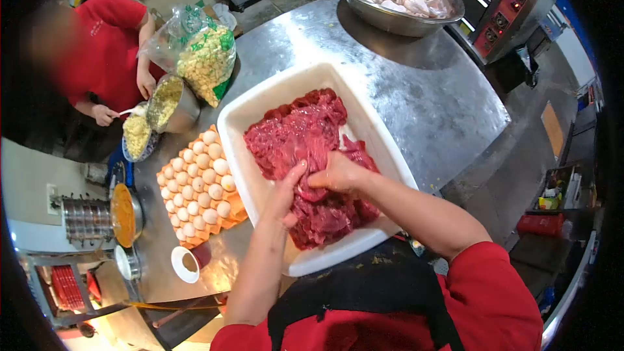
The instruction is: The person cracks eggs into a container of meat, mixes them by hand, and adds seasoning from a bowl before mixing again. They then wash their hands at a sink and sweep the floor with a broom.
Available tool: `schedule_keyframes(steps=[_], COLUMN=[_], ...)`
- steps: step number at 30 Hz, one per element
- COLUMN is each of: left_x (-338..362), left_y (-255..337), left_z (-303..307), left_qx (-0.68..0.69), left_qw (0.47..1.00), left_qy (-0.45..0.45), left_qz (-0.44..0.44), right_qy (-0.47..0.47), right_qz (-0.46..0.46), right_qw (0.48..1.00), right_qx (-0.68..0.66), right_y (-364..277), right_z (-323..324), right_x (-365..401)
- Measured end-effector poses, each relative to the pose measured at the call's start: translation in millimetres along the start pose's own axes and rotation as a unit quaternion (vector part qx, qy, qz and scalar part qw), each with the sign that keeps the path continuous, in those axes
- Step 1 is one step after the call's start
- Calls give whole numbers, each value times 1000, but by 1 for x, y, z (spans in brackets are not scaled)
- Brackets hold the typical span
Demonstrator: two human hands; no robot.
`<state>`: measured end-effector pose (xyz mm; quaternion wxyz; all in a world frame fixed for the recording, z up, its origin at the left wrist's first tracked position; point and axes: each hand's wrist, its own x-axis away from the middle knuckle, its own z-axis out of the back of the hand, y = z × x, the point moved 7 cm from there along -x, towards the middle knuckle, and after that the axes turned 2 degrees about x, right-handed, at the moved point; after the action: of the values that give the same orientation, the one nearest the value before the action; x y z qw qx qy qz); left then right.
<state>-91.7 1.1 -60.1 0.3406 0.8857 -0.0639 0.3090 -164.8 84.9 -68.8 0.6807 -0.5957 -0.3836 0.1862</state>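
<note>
A white rectangular tub [232,131] on the metal table holds a heap of raw red meat [292,123]. Both of my hands are in the meat, close together near the middle of the tub. My left hand [283,196] presses against the meat from the left, thumb up, its other fingers partly hidden. My right hand [338,174] is curled round a piece of meat, with its fingertips pointing left. Darker meat lies below my hands, nearest my body.
Left of the tub sits a tray of eggs [197,182], with a white cup [186,264] below it. A person in red [107,45] handles a metal pot [179,105] beside a bag of yellow pieces [205,58]. A large metal bowl [396,18] of pale meat stands at the back.
</note>
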Motion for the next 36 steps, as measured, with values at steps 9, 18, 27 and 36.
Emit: schedule_keyframes(steps=[9, 18, 27, 36], left_x=[105, 92, 28, 72], left_y=[94, 13, -28, 73], left_z=[-58, 34, 38, -41], left_qx=[-198, -494, 118, -194], left_qw=[934, 816, 981, 954], left_qy=[-52, 35, 23, -94], left_qz=[-292, -299, 150, -206], right_qy=[64, -17, 15, -16], right_qz=[182, -90, -158, 84], right_qw=[976, 894, 987, 996], right_qx=[-96, 438, 29, 35], right_y=[-160, 0, 31, -144], right_z=[3, 44, -28, 23], right_x=[43, 87, -2, -6])
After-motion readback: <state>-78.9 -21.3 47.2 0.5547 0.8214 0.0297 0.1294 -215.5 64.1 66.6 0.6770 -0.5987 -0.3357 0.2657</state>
